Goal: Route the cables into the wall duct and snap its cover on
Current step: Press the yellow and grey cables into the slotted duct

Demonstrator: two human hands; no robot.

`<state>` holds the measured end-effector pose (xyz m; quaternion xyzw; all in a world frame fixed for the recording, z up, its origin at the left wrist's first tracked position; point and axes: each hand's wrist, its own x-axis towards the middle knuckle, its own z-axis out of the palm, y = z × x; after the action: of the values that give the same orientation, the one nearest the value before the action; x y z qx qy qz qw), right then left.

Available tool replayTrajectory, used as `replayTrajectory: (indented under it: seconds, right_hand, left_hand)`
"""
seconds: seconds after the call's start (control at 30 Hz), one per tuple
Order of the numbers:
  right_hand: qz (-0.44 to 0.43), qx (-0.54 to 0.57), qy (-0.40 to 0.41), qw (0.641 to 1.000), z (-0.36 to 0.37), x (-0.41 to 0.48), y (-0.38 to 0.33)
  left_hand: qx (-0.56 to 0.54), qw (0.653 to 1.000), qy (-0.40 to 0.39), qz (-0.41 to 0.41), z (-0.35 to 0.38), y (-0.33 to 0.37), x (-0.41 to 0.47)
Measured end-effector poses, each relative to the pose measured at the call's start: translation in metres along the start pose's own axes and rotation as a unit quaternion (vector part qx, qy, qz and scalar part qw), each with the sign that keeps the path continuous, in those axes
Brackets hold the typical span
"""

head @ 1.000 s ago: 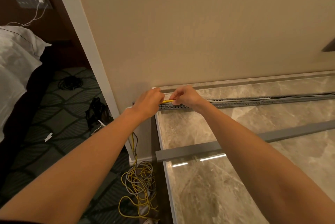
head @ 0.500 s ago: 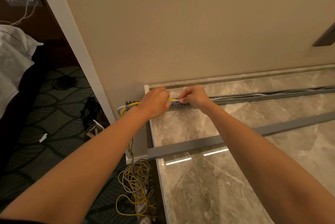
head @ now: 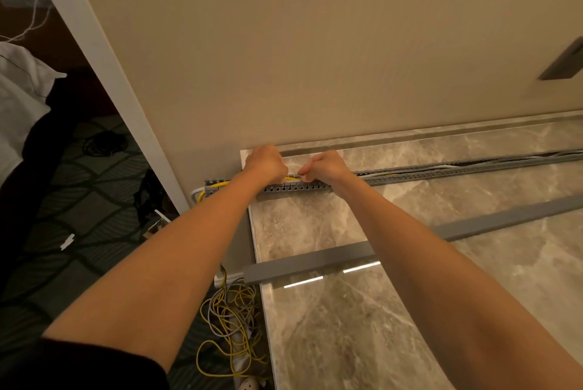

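Currently slotted grey plastic duct (head: 441, 174) sits uncovered, left hand (head: 265, 165) and right hand (head: 326, 167) curled, pinching thin yellow cable (head: 291, 178) inside.

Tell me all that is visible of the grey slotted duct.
The duct is long, narrow, grey, plastic-looking, with comb-like slotted walls. It lies uncovered along the marble top, its left end past the marble's edge. Yellow and pale cables run inside and leave there. The left hand and right hand are at it, the right pinching a yellow cable.
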<state>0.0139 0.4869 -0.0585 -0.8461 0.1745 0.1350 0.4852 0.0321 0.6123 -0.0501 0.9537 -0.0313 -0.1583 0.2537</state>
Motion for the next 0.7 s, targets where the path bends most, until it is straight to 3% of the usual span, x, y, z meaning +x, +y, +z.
replayTrajectory:
  seconds: [0.23, 0.33, 0.53, 0.7]
  right_hand:
    - [-0.016, 0.000, -0.013, 1.000, 0.006, -0.001, 0.005]
    - [-0.028, -0.024, -0.018, 0.999, 0.011, -0.003, 0.008]
    - [-0.072, -0.038, -0.059, 0.995, 0.009, -0.009, 0.012]
    - [-0.121, -0.140, -0.051, 0.981, 0.007, -0.012, 0.012]
  left_hand:
    - [-0.106, 0.993, -0.053, 0.008, -0.005, -0.012, -0.009]
    - [-0.093, 0.993, -0.064, 0.028, -0.011, -0.018, -0.012]
    - [-0.094, 0.993, -0.012, 0.065, -0.012, -0.034, -0.020]
    - [-0.049, 0.997, -0.037, 0.048, -0.031, -0.049, -0.024]
